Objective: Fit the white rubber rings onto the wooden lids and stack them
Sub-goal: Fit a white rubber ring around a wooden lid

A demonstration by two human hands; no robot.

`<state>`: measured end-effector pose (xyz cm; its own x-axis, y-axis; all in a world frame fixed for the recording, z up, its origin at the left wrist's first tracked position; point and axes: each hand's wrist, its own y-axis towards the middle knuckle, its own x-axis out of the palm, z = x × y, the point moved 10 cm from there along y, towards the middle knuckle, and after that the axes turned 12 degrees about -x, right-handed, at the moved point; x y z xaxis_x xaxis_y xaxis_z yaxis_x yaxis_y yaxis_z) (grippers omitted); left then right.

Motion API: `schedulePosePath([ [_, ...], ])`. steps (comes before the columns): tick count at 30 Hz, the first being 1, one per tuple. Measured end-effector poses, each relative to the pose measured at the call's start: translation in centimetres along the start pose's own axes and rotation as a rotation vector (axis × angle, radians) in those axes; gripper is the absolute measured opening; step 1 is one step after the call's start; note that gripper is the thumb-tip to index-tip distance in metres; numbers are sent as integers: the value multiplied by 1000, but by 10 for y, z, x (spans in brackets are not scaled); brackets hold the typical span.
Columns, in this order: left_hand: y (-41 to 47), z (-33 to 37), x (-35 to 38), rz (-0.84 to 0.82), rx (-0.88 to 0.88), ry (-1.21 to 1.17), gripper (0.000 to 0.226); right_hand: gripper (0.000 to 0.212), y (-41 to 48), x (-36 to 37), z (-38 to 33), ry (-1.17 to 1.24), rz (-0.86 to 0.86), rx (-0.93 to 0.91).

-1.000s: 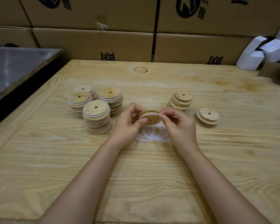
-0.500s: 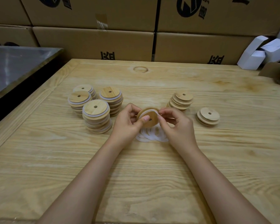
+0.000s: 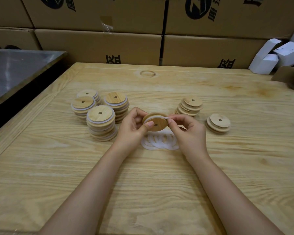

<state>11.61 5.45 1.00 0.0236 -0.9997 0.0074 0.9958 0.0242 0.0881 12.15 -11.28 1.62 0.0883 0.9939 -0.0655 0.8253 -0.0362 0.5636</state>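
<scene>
Below cartons (image 3: 98,46) bearing black characters, left hand (image 3: 132,129) grips a wooden lid (image 3: 157,124), right hand (image 3: 188,131) pinches its white ring (image 3: 159,117).

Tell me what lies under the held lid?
Loose white rings lie piled on the table below the lid. The left hand and right hand cover the pile's edges, so their number is unclear.

Ringed lid stacks (image 3: 101,122) left on table (image 3: 58,167); loose rings (image 3: 159,140) centre; bare lid stacks (image 3: 189,106) right.
</scene>
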Motion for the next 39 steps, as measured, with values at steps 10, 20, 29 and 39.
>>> schedulePosePath([
  [10,-1,-3,4,-69,-30,49,18,23,5,7,1,56,-116,-19],
  [20,-1,-11,5,-48,-107,12,20,20,5,11,-3,42,-207,9],
  [29,2,-20,0,-33,-193,-147,17,14,1,11,8,-41,-295,108],
  [39,2,-32,-2,38,-340,-171,12,26,-8,30,13,-118,-408,149],
])
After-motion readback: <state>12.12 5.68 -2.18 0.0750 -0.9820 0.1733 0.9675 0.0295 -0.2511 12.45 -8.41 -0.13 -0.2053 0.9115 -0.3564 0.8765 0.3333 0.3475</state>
